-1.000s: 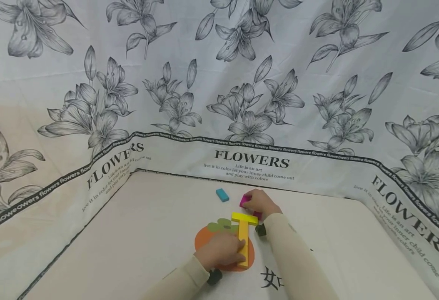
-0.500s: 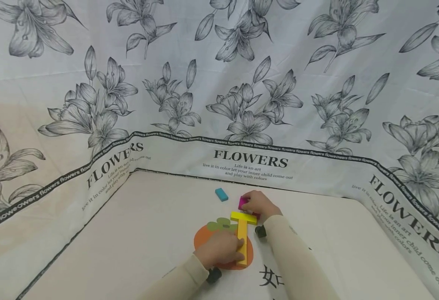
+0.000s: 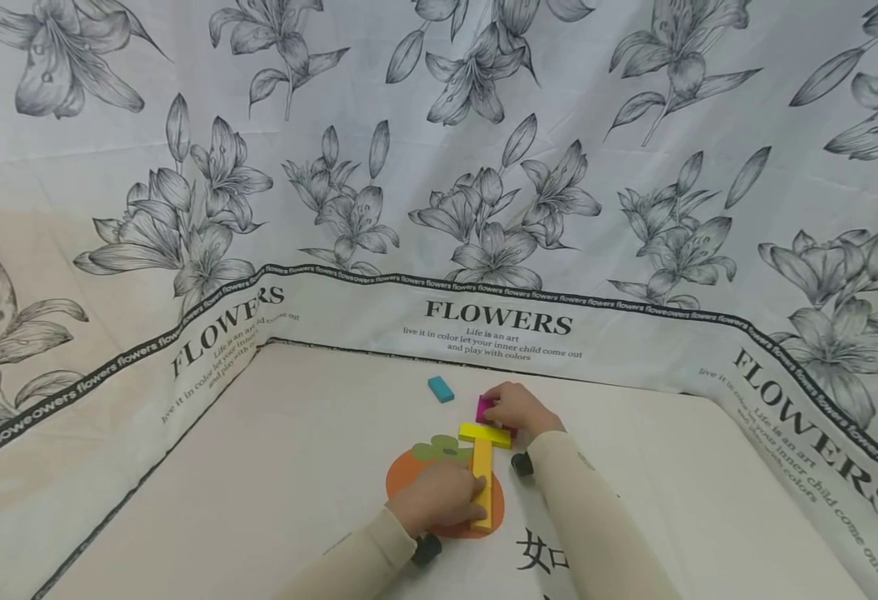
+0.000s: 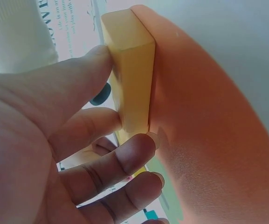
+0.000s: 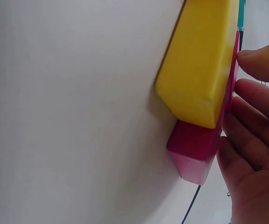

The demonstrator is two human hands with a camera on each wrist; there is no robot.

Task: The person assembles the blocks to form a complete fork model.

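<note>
In the head view several blocks form a T: a yellow block [image 3: 485, 435] lies crosswise above two orange-yellow blocks [image 3: 481, 467] set end to end. My left hand [image 3: 435, 493] rests at the lower one [image 4: 136, 86], thumb and index fingertips on it, other fingers loosely bent beside it. My right hand [image 3: 516, 407] pinches a magenta block [image 3: 481, 408] behind the crosswise yellow block. The right wrist view shows magenta [image 5: 197, 161] along the yellow block's [image 5: 195, 60] far side, jutting past its end. Fingers partly hide the magenta piece.
A blue block [image 3: 441, 389] lies apart at the back left. Beneath the left hand, the white cloth [image 3: 296, 433] carries an orange fruit print [image 3: 405, 475]. Black lettering [image 3: 540, 552] is printed at the front right. Flower-printed fabric [image 3: 349, 317] stands up around the back and sides.
My right hand has brought the magenta block slightly nearer the crosswise yellow block. The left hand stays at the lower orange-yellow block. The head view has shifted a little.
</note>
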